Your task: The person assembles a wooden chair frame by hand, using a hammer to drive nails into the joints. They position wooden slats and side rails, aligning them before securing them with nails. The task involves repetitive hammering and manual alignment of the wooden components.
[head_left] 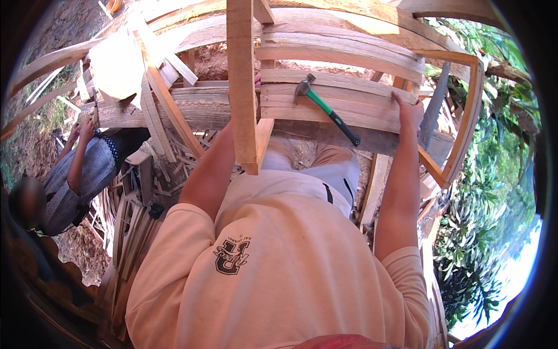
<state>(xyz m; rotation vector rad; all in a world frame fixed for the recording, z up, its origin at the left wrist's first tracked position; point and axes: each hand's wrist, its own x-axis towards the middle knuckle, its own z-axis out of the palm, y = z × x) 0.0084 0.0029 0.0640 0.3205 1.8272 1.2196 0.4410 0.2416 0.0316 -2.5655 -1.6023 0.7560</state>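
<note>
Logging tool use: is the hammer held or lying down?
Lying down. The hammer rests flat on the stacked planks, no hand on it; the right hand presses the planks beside it.

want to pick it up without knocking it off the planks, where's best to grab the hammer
Grip the hammer on its black rubber end, coming from the lower right. It lies flat on the stacked planks, head up-left, handle pointing down-right and reaching the planks' front edge. The right hand rests on the planks just beside it.

No packages, signs or screens anywhere here; only a dark printed emblem [231, 256] on the peach shirt [279, 273], lower centre of the frame.
</note>
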